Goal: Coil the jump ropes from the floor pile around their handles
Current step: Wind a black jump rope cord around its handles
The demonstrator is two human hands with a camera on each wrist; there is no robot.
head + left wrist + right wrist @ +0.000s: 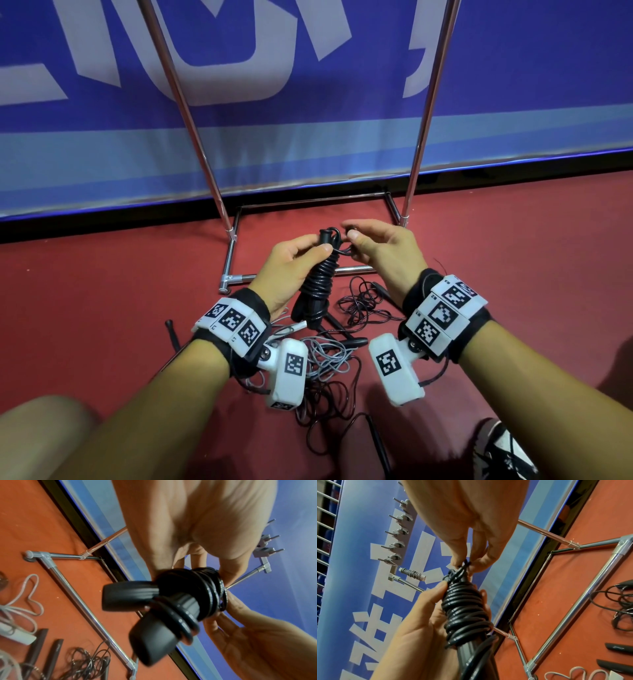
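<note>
The black jump rope (pixel 320 274) is held up off the floor, in front of the metal rack (pixel 233 253), with its cord wound in a thick stack of loops around the two black handles (pixel 137 615) bundled together. The left hand (pixel 291 263) is wrapped around the coiled part, thumb laid across the top of the windings and fingers curled behind, so that grip is clamped on the bundle. From the left wrist view the two handle butts are seen poking out toward the camera, a bit blurry.

The right hand (pixel 380 250) is up at the top end of the bundle, where the last bit of cord (pixel 464 566) is pinched between thumb and fingertips, just above the top coil. So that grip is closed on the cord end, not on the handles.

Down on the red floor (pixel 102 291) the rest of the pile (pixel 342 342) is spread below the wrists: thin black cords in a tangle, a grey cord (pixel 325 356) looped through it, and a few loose dark handles (pixel 618 647) lying flat. A blue banner (pixel 308 120) with big pale lettering is stretched behind the rack. In the right wrist view a row of hooks (pixel 399 532) is seen on the rack's top bar, with one already-coiled rope (pixel 411 573) hung there.
</note>
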